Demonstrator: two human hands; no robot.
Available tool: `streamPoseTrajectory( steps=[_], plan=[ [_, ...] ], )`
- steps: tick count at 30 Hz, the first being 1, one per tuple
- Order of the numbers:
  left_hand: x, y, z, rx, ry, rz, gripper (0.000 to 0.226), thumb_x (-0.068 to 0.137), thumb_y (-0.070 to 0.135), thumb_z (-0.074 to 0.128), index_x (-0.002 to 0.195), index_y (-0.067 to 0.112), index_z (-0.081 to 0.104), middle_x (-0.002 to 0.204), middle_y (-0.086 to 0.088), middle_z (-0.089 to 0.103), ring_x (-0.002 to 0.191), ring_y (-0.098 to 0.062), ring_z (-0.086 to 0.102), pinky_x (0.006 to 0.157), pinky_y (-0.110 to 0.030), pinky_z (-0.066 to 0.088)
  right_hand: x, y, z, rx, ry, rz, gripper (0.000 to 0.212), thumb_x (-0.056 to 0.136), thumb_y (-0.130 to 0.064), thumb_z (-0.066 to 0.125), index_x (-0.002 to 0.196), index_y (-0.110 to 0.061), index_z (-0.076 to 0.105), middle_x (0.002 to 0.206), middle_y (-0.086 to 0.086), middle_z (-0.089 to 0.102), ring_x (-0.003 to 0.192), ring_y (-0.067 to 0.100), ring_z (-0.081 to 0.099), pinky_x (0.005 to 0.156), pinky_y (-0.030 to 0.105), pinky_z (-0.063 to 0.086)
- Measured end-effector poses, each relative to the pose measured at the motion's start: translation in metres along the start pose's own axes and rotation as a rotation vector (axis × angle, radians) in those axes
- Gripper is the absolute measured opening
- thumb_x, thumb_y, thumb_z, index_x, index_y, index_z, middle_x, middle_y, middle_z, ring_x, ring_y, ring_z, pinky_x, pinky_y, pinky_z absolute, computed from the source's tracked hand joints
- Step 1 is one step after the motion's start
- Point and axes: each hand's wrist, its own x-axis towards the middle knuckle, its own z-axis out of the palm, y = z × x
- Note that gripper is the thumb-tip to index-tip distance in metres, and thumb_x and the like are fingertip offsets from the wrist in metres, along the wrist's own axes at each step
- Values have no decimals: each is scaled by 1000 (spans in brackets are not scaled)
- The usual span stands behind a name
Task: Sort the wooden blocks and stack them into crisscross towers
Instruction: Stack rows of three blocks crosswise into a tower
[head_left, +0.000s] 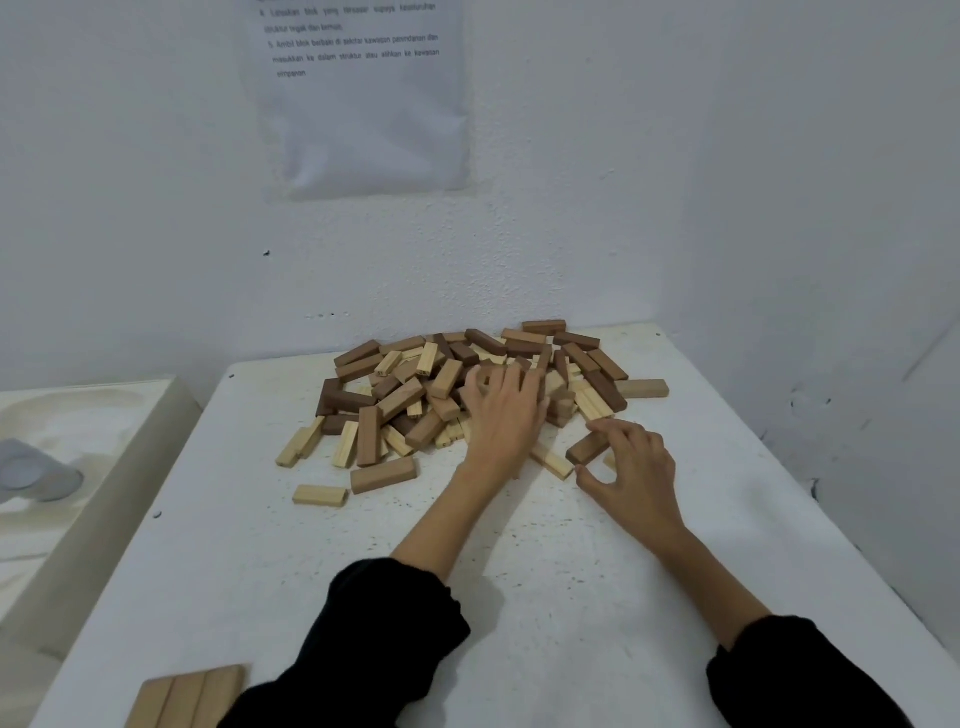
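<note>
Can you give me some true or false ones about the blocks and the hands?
1. The blocks lie in a messy pile. True.
2. The right hand holds a pale block. False: it pinches a brown block.
3. A tall tower already stands on the table. False: no tower shows, only three blocks lying side by side at the near edge.
4. The left hand is on the pile. True.
</note>
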Motion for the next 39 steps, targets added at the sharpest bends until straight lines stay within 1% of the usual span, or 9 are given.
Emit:
streamPoseTrajectory(
  steps=[8,10,13,16,23,26,30,35,39],
  plan=[
    [21,-4,-4,156,-133,110,42,46,7,86,84,10,68,77,-4,60,69,-24,61,80,-51,50,0,0,1,-4,1,3,51,74,-30,73,121,-20,57,121,3,54,111,26,46,94,42,34],
    [22,-4,-3,128,-219,121,40,51,11,87,86,9,67,82,-4,63,78,-25,63,87,-54,45,-1,0,0,-3,-6,7,51,74,-31,73,121,-20,57,122,3,53,111,26,45,95,42,34],
    [23,-3,-4,65,-295,182,30,75,1,67,104,6,63,108,-10,61,104,-30,56,98,-51,32,-1,0,0,-5,-4,10,50,74,-31,73,121,-21,58,122,4,52,112,26,45,95,42,34],
    [21,-2,-5,-25,-288,196,24,83,3,59,108,7,59,113,-8,58,107,-28,52,86,-38,35,-1,-1,0,-3,-2,2,48,74,-31,72,119,-21,59,122,4,52,112,26,44,96,41,33],
    [11,-3,-36,-333,-251,-123,27,85,29,67,98,7,58,88,-1,57,78,-14,50,64,-27,38,-4,-5,-4,33,107,-65,57,64,-49,52,114,-24,62,114,1,57,104,26,51,94,46,34],
    [-11,-10,-51,-379,-359,-269,30,84,31,69,74,12,49,65,3,47,57,-10,41,53,-25,31,-9,-11,-8,76,124,-124,59,63,-51,48,114,-25,61,115,-2,56,104,20,48,94,39,31],
    [-50,-23,-79,-301,-493,-402,43,83,34,70,62,17,37,60,3,39,54,-9,35,48,-24,24,-29,-24,-11,139,35,-224,59,65,-50,49,118,-26,59,117,-5,54,106,14,43,86,32,28],
    [-99,-32,-105,-220,-605,-512,32,85,38,66,84,10,52,74,1,50,73,-17,47,51,-23,28,-58,-41,-11,192,-169,-380,63,65,-51,51,125,-31,51,121,-10,52,110,11,42,85,28,24],
    [-118,-34,-116,-200,-586,-547,42,83,43,67,105,8,59,100,-5,59,85,-18,53,68,-26,41,-68,-49,-9,249,-300,-470,62,67,-49,53,127,-38,46,123,-17,48,113,5,39,89,31,27]
  ],
)
